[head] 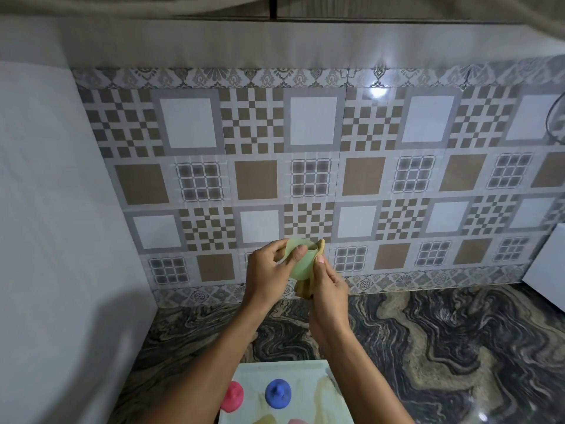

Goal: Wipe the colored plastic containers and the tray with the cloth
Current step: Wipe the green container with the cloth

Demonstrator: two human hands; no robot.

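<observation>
Raised hands grip green container [301, 259] and cloth [305, 289].

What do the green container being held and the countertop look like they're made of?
Green container: looks like thin matte plastic, pale and slightly translucent, with light showing through its wall. Countertop: probably polished marble or granite, dark with swirling tan veins and a glossy reflection; it could also be a printed laminate.

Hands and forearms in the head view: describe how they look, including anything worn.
Both are bare. The left hand and right hand wear no gloves, and no rings, bracelets or watch show. The forearms are uncovered as far as the bottom edge of the frame; no sleeve is visible. The nails that show are short and look unpainted.
</observation>
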